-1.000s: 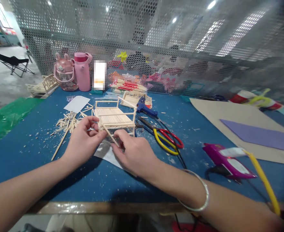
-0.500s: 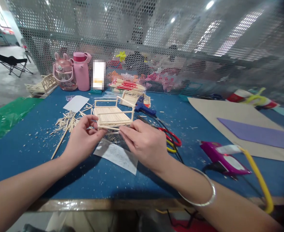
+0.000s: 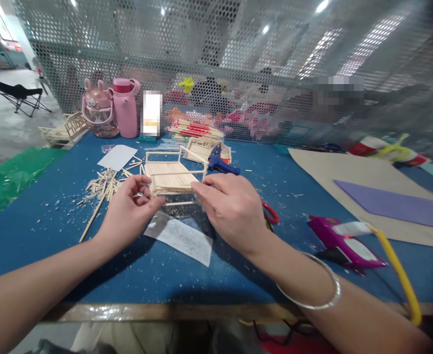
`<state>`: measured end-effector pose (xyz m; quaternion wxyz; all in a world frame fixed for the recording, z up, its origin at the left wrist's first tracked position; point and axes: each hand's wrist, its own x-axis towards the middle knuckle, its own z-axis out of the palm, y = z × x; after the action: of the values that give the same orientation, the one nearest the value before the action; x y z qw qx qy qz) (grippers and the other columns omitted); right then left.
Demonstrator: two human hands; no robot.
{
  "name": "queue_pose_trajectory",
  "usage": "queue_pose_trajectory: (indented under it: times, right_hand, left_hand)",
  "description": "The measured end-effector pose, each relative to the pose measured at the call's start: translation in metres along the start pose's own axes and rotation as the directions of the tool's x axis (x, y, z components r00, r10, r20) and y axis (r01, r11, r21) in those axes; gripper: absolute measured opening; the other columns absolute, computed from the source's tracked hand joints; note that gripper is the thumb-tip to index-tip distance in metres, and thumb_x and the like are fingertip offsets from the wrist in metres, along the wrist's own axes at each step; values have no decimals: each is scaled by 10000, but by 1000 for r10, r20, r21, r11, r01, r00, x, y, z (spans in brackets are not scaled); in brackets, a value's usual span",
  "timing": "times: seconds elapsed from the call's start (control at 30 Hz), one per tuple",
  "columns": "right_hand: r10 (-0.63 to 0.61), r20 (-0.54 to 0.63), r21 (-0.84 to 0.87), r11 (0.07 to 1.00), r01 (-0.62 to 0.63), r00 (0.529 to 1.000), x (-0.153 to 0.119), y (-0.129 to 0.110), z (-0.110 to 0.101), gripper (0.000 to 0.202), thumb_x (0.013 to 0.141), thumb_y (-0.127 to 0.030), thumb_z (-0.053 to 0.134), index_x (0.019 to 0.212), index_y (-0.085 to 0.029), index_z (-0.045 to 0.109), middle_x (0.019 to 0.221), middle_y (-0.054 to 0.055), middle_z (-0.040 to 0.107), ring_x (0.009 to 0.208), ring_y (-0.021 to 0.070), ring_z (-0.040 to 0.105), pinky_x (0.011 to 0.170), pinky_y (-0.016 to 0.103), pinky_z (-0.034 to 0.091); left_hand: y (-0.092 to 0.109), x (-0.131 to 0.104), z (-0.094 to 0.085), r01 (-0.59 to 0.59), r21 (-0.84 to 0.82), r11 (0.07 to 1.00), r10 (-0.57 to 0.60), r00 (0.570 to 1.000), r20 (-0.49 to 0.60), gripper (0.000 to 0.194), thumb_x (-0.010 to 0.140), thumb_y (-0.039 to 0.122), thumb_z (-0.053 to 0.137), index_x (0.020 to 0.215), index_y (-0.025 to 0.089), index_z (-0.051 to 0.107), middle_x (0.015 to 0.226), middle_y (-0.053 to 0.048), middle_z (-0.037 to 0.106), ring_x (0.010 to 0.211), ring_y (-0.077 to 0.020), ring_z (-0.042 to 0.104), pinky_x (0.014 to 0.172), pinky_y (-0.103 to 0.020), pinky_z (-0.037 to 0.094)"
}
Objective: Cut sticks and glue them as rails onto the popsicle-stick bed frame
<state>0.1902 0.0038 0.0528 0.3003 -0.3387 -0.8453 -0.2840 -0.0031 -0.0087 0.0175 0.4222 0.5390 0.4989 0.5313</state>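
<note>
A small frame of thin wooden sticks (image 3: 172, 176), with a slatted base and raised rails, is held above the blue table. My left hand (image 3: 133, 204) grips its near left corner between thumb and fingers. At the near right corner, my right hand (image 3: 227, 206) pinches the frame, fingers closed together. Below the frame's front edge a thin pale stick (image 3: 179, 203) shows between the hands. Underneath, a whitish sheet (image 3: 183, 238) lies on the table (image 3: 128, 275).
Loose sticks (image 3: 105, 186) and a white card (image 3: 117, 157) are at left. Behind stand a pink bottle (image 3: 126, 110) and a blue glue gun (image 3: 219, 160). Red-handled scissors (image 3: 271, 213) lie beside my right hand; a purple tool (image 3: 345, 243) lies farther right.
My right hand has shifted slightly right and up along the frame's near edge. It now covers more of the scissors. My left hand keeps its grip.
</note>
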Motion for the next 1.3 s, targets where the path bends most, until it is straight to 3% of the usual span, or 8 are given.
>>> queue_pose_trajectory:
  times: [0.47,0.8,0.9,0.97,1.07,1.13,1.23,1.3]
  right_hand:
    - [12,-21,-46,999,-13,1000,7,-5,2,199,863,-198,495,790,-182,679,668,28,553,628,160,382,608,303,244]
    - [26,22,7,1000,-26,999,7,-6,7,173,866,-176,482,822,-162,648,712,30,620,650,168,457,620,312,286]
    - [31,-16,48,998,-30,999,3,-6,6,154,865,-168,473,923,-150,615,747,42,619,677,168,483,627,311,313]
    - [114,-83,138,985,-102,990,-2,-5,5,146,851,-171,481,969,-149,564,766,43,596,688,159,494,632,303,344]
    - [398,-59,383,856,-347,916,-10,-1,6,149,795,-202,526,932,-180,474,746,5,516,615,121,461,577,271,370]
    - [521,131,536,679,-503,843,-14,2,10,267,746,-233,567,965,-196,420,742,-19,485,573,100,438,535,252,374]
    - [485,474,647,374,-664,735,-17,4,18,389,733,-299,592,1049,-196,389,726,-31,501,556,93,459,520,244,394]
    - [439,596,671,187,-717,672,-16,4,23,363,754,-343,576,1042,-191,416,678,-39,502,537,94,472,501,240,397]
  left_hand:
    - [-1,0,1,-9,-10,1000,9,1000,-10,369,657,274,685,948,177,481,758,49,469,566,-65,494,560,-222,447]
    - [3,-1,1,-20,22,1000,21,1000,-18,351,659,263,684,928,179,474,724,57,461,555,-59,459,511,-185,401]
    - [2,0,1,-19,25,999,20,1000,-14,354,661,265,685,933,177,475,731,50,474,572,-65,473,519,-187,401]
    - [2,0,0,-16,23,1000,16,1000,-14,360,665,273,683,943,174,478,739,42,490,583,-72,490,525,-193,407]
    - [2,-1,0,-1,22,1000,1,1000,-18,365,672,289,678,958,171,484,744,35,507,584,-82,515,535,-209,419]
    - [2,-1,0,13,28,1000,-12,1000,-21,367,675,294,677,963,173,484,735,38,512,575,-86,526,543,-219,427]
    - [2,0,0,17,28,999,-16,1000,-25,376,676,299,677,973,176,482,748,32,536,578,-91,538,555,-229,438]
    - [2,1,0,12,14,1000,-11,999,-38,379,670,306,682,966,175,485,773,22,552,585,-92,542,558,-231,444]
